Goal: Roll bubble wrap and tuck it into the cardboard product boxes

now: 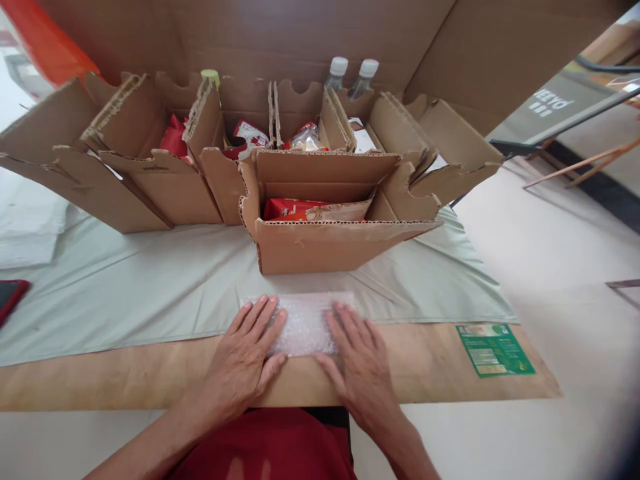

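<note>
A sheet of clear bubble wrap (303, 322) lies flat on the table edge in front of me. My left hand (247, 357) rests on its left side with fingers stretched out flat. My right hand (357, 357) lies flat on its right side, fingers spread. Just beyond the wrap stands an open cardboard box (320, 247) with a red packet (287, 209) and a folded cardboard piece inside.
Several open cardboard boxes (150, 193) stand in a row behind, holding red snack packets, and two clear bottles (350, 77) at the back. A pale green cloth (125, 287) covers the brown table. A green label (495, 349) sits at right, a red-edged object (10, 297) at far left.
</note>
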{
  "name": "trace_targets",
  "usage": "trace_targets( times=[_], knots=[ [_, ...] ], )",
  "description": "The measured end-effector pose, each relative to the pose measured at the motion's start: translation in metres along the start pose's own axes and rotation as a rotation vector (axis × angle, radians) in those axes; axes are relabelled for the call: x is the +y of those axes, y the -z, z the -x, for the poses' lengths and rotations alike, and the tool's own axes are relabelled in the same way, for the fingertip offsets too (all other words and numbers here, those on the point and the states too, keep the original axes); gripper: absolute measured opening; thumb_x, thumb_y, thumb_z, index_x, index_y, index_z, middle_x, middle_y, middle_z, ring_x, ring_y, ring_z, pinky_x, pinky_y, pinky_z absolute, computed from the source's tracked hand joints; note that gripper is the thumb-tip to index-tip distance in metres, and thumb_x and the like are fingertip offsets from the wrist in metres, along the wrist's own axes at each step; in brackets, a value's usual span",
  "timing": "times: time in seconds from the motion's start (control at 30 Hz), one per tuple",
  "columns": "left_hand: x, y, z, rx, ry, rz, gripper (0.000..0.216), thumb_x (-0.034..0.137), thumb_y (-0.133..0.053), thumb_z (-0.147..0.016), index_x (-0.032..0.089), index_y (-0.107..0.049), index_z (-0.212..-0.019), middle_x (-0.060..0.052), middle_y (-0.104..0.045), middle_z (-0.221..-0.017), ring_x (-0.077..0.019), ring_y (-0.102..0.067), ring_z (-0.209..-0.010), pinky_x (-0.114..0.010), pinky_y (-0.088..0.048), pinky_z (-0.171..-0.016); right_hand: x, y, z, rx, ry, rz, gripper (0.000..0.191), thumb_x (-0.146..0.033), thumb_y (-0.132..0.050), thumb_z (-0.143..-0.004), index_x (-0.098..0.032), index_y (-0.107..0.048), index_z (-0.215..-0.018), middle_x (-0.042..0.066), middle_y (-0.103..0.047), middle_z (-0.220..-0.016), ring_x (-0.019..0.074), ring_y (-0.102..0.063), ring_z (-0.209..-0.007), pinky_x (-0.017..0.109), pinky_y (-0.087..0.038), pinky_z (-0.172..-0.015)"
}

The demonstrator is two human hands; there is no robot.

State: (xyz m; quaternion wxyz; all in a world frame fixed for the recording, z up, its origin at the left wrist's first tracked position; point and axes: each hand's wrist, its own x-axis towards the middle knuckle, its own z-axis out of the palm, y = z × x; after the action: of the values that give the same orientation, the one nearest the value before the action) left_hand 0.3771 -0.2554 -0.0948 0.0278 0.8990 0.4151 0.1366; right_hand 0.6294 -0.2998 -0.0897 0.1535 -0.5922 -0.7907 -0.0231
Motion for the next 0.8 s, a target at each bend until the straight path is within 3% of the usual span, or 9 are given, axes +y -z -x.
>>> trace_targets(
  times=[0.13,0.23,0.37,0.5,0.6,0.67,0.73,0.8],
  knots=[
    [0.0,0.006,-0.001,-0.003,-0.009,0.054,0.064,0.041,-0.06,-0.094,0.015,-0.047,-0.151,-0.018,-0.042,-0.163,-0.0345,-0.036,-0.152,-0.052,-0.032,-0.122,0.043,0.022,0.033,0.112,-0.143,0.012,0.045,-0.039,-0.05,-0.102,-0.02,-0.055,-0.143,0.015,-0.067,-0.137,0.035,-0.061,-0.129,0.055,-0.046,-0.103],
    [-0.002,0.011,0.001,0.05,0.017,0.121,0.058,0.035,-0.063,-0.093,0.015,-0.052,-0.146,-0.02,-0.041,-0.162,-0.0364,-0.033,-0.154,-0.056,-0.033,-0.121,0.053,0.035,0.038,0.17,-0.113,-0.009,0.042,-0.031,-0.056,-0.099,-0.022,-0.057,-0.14,0.014,-0.07,-0.131,0.0332,-0.063,-0.125,0.052,-0.049,-0.101],
    [-0.01,0.015,0.0,0.109,-0.002,0.214,0.03,0.022,-0.057,-0.097,0.019,-0.067,-0.125,-0.015,-0.062,-0.147,-0.0328,-0.05,-0.143,-0.059,-0.036,-0.119,0.042,0.03,0.014,0.085,0.027,-0.091,0.037,-0.017,-0.053,-0.096,-0.021,-0.066,-0.131,0.016,-0.061,-0.145,0.0316,-0.06,-0.131,0.049,-0.051,-0.1],
    [-0.018,0.025,-0.006,0.183,0.0,0.336,0.022,0.019,-0.054,-0.099,0.023,-0.072,-0.111,-0.008,-0.076,-0.125,-0.0282,-0.067,-0.126,-0.057,-0.045,-0.113,0.033,0.022,-0.015,0.118,0.058,-0.273,0.027,-0.015,-0.05,-0.098,-0.022,-0.075,-0.104,0.014,-0.068,-0.135,0.0296,-0.064,-0.127,0.047,-0.054,-0.098],
    [-0.021,0.046,-0.009,0.22,0.082,0.448,0.023,0.024,-0.061,-0.096,0.025,-0.069,-0.118,-0.005,-0.08,-0.115,-0.0249,-0.072,-0.114,-0.053,-0.047,-0.113,0.028,0.038,-0.026,0.141,-0.074,-0.546,0.021,-0.024,-0.052,-0.1,-0.023,-0.073,-0.103,0.01,-0.075,-0.122,0.0251,-0.07,-0.115,0.043,-0.056,-0.096],
    [-0.023,0.064,-0.009,0.182,0.19,0.524,0.041,0.03,-0.067,-0.092,0.027,-0.062,-0.133,-0.005,-0.078,-0.118,-0.0255,-0.071,-0.117,-0.051,-0.05,-0.111,0.024,0.056,-0.028,0.145,-0.233,-0.755,0.019,-0.032,-0.056,-0.1,-0.024,-0.072,-0.103,0.006,-0.079,-0.104,0.0212,-0.074,-0.098,0.036,-0.059,-0.087],
    [-0.024,0.08,-0.008,0.12,0.318,0.629,0.05,0.033,-0.067,-0.09,0.028,-0.058,-0.139,-0.004,-0.078,-0.111,-0.0245,-0.072,-0.11,-0.044,-0.058,-0.098,0.02,0.072,-0.028,0.178,-0.388,-0.923,0.019,-0.038,-0.062,-0.097,-0.024,-0.072,-0.104,0.003,-0.077,-0.086,0.018,-0.073,-0.079,0.03,-0.059,-0.073],
    [-0.023,0.091,-0.007,0.098,0.44,0.786,0.042,0.034,-0.064,-0.091,0.027,-0.063,-0.132,-0.001,-0.077,-0.095,-0.0201,-0.075,-0.089,-0.033,-0.062,-0.078,0.018,0.081,-0.028,0.215,-0.494,-1.048,0.024,-0.042,-0.068,-0.093,-0.023,-0.072,-0.106,0.0,-0.073,-0.075,0.0156,-0.068,-0.066,0.027,-0.056,-0.063]
  ],
)
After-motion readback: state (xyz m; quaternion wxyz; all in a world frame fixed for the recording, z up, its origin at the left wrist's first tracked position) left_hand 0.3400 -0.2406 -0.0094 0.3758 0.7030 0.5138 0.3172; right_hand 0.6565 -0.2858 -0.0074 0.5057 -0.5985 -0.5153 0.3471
